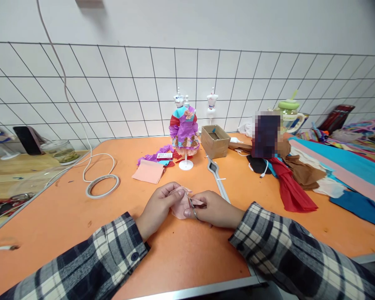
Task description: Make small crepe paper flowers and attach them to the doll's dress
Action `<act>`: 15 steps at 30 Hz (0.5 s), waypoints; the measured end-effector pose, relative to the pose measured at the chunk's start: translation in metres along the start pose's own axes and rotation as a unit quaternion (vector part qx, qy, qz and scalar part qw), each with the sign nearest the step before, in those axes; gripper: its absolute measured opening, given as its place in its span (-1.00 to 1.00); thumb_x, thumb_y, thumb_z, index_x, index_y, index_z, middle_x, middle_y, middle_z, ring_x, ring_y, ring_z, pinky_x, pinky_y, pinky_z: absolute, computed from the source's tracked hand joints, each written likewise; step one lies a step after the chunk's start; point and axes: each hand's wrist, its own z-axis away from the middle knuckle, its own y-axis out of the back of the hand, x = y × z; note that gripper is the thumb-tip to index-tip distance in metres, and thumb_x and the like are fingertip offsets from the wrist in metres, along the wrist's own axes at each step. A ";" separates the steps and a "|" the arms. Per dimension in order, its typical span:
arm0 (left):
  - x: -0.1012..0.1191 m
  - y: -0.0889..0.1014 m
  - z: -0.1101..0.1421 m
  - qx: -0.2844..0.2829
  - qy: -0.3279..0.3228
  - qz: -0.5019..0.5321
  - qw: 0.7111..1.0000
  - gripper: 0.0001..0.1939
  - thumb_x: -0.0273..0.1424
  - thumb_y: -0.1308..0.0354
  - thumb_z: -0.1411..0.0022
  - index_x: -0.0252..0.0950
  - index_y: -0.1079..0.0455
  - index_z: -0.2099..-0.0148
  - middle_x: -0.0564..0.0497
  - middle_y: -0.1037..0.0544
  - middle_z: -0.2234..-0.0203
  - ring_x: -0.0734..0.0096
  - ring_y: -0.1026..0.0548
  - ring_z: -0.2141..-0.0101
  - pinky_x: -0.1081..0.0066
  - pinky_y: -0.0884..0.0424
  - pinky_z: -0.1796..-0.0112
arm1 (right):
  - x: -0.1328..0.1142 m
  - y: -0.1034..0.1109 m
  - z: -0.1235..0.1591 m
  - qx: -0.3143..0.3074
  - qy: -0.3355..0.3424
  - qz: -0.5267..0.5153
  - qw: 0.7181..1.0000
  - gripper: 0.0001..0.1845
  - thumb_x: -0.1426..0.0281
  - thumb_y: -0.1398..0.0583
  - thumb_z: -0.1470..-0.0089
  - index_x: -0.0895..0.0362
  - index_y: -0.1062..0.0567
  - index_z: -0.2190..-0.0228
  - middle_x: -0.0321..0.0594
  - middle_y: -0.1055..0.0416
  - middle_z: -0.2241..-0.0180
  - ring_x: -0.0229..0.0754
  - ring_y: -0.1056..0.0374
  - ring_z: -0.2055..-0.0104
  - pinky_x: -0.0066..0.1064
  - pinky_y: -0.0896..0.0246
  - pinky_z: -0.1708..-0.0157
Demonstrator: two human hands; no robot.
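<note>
My left hand (pixel 163 204) pinches a small piece of pale pink crepe paper (pixel 180 208) between thumb and fingers. Around a small pair of scissors (pixel 192 206) my right hand (pixel 211 207) is closed, the metal blades lying against the paper's right side. Part of the scissors is hidden by the fingers. Beyond the hands, a folded pink sheet (pixel 148 171) lies flat on the orange table. A mini dress form (pixel 185 125) in a purple, red and blue ruffled dress stands upright on a white base.
An open cardboard box (pixel 215 143) and a bare white mannequin (pixel 211 102) stand behind. Coloured crepe paper (pixel 292 183) spreads at right. A tape roll (pixel 102 186) and a white cable (pixel 90 160) lie at left. A lidded jug (pixel 289 112) stands back right.
</note>
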 end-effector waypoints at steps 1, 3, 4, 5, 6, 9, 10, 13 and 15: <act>0.000 0.000 0.000 -0.004 -0.002 0.008 1.000 -0.71 -0.18 -0.21 -0.16 -0.34 -0.42 0.31 0.01 -0.54 0.49 0.43 -0.42 0.50 0.46 -0.30 0.43 | 0.000 0.000 0.000 0.000 0.001 0.001 1.000 -0.56 0.19 -0.21 -0.02 0.13 -0.12 0.63 -0.47 0.00 0.66 -0.42 0.02 0.60 -0.53 0.16 0.60; 0.000 0.000 0.000 -0.007 -0.005 0.022 1.000 -0.72 -0.18 -0.18 -0.18 -0.33 -0.42 0.30 -0.01 -0.55 0.46 0.38 -0.46 0.45 0.44 -0.33 0.39 | 0.000 0.000 0.000 0.000 -0.006 0.002 1.000 -0.58 0.19 -0.21 -0.02 0.13 -0.15 0.63 -0.46 -0.04 0.67 -0.41 0.00 0.61 -0.53 0.15 0.61; 0.000 0.000 0.000 -0.005 -0.004 0.024 1.000 -0.72 -0.18 -0.18 -0.18 -0.33 -0.41 0.31 -0.02 -0.55 0.46 0.36 -0.47 0.43 0.43 -0.34 0.38 | -0.001 -0.001 0.000 0.000 -0.012 0.003 1.000 -0.59 0.20 -0.21 -0.02 0.13 -0.17 0.63 -0.46 -0.07 0.67 -0.41 -0.02 0.61 -0.53 0.13 0.61; -0.001 0.001 -0.001 -0.001 -0.001 0.024 1.000 -0.72 -0.17 -0.18 -0.17 -0.33 -0.40 0.33 -0.02 -0.54 0.47 0.35 -0.47 0.44 0.43 -0.33 0.39 | -0.002 -0.001 0.001 -0.002 -0.019 0.003 1.000 -0.61 0.21 -0.21 -0.02 0.13 -0.19 0.63 -0.46 -0.10 0.67 -0.41 -0.05 0.61 -0.54 0.10 0.61; -0.001 0.001 -0.001 0.005 0.001 0.018 1.000 -0.71 -0.17 -0.18 -0.16 -0.32 -0.39 0.35 0.00 -0.52 0.49 0.37 -0.45 0.46 0.44 -0.31 0.42 | -0.003 0.000 0.001 -0.003 -0.027 0.001 1.000 -0.63 0.22 -0.21 -0.03 0.14 -0.21 0.62 -0.44 -0.15 0.67 -0.40 -0.09 0.61 -0.54 0.07 0.61; -0.003 0.001 -0.002 0.022 -0.002 -0.019 1.000 -0.69 -0.16 -0.21 -0.13 -0.32 -0.34 0.43 0.08 -0.42 0.58 0.48 -0.33 0.56 0.50 -0.22 0.50 | -0.005 0.000 0.003 -0.011 -0.048 -0.007 0.999 -0.70 0.23 -0.19 -0.05 0.15 -0.29 0.56 -0.40 -0.27 0.61 -0.39 -0.16 0.61 -0.55 0.01 0.63; -0.003 0.001 -0.002 0.024 -0.005 -0.030 0.999 -0.68 -0.16 -0.22 -0.12 -0.32 -0.34 0.44 0.10 -0.39 0.60 0.50 -0.30 0.57 0.51 -0.20 0.51 | -0.005 0.000 0.003 -0.011 -0.049 -0.007 0.999 -0.71 0.24 -0.19 -0.06 0.15 -0.30 0.54 -0.40 -0.28 0.60 -0.39 -0.16 0.60 -0.56 0.02 0.63; -0.003 0.000 -0.001 0.027 -0.010 -0.042 0.999 -0.68 -0.16 -0.21 -0.12 -0.32 -0.35 0.44 0.09 -0.39 0.58 0.49 -0.30 0.55 0.50 -0.21 0.50 | -0.004 0.000 0.003 -0.009 -0.030 -0.009 0.999 -0.70 0.24 -0.20 -0.06 0.16 -0.31 0.55 -0.43 -0.22 0.63 -0.41 -0.11 0.61 -0.56 0.06 0.63; -0.001 -0.001 -0.001 0.033 -0.012 -0.037 0.999 -0.69 -0.16 -0.21 -0.11 -0.32 -0.36 0.43 0.08 -0.42 0.55 0.47 -0.33 0.52 0.49 -0.23 0.47 | -0.003 0.000 0.003 -0.012 -0.019 -0.023 0.999 -0.68 0.23 -0.19 -0.07 0.16 -0.29 0.57 -0.45 -0.18 0.65 -0.41 -0.10 0.62 -0.55 0.05 0.62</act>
